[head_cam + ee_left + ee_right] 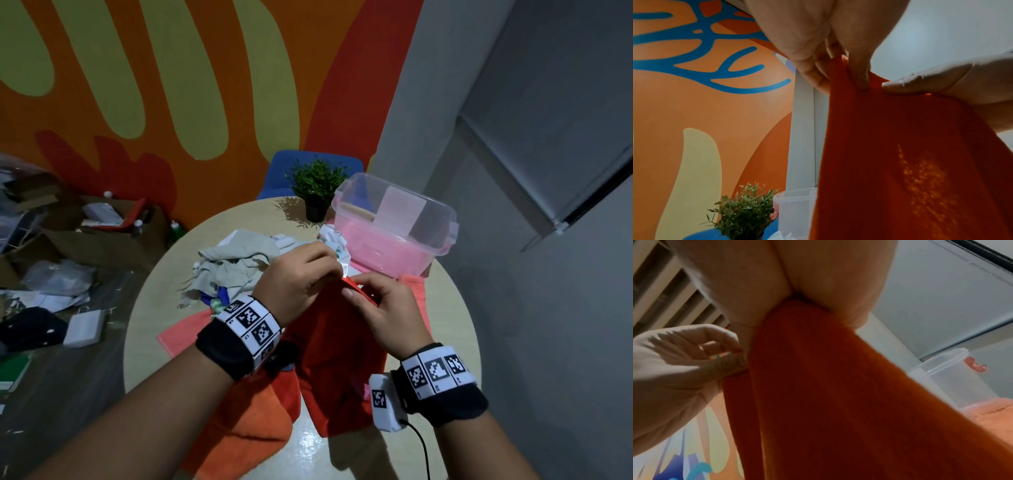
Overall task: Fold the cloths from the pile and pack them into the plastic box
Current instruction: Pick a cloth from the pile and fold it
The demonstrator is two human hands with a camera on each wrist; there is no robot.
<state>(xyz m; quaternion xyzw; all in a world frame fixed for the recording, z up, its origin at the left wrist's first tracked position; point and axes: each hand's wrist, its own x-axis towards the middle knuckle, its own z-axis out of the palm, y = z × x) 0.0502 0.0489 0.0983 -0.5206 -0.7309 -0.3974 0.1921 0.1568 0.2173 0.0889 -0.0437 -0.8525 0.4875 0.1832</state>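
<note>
Both hands were up over the round beige tabletop (164, 284), close together, pinching the top edge of a red terry cloth (329, 346). Left hand (294, 277): fingers curled, thumb and fingertips nipping the cloth edge by its small white label (345, 269). Right hand (383, 315): thumb and curled fingers clamped on the same edge, just beside the left. Cloth hung from the two grips, lower end draped on the table over a flat orange cloth (246, 425). Pile of crumpled grey and white cloths (239, 263) sat on the table left of the hands. Clear plastic box (397, 219) stood at the far right of the table, a folded pink cloth (380, 246) inside. Small potted green plant (317, 186) was just left of the box.
</note>
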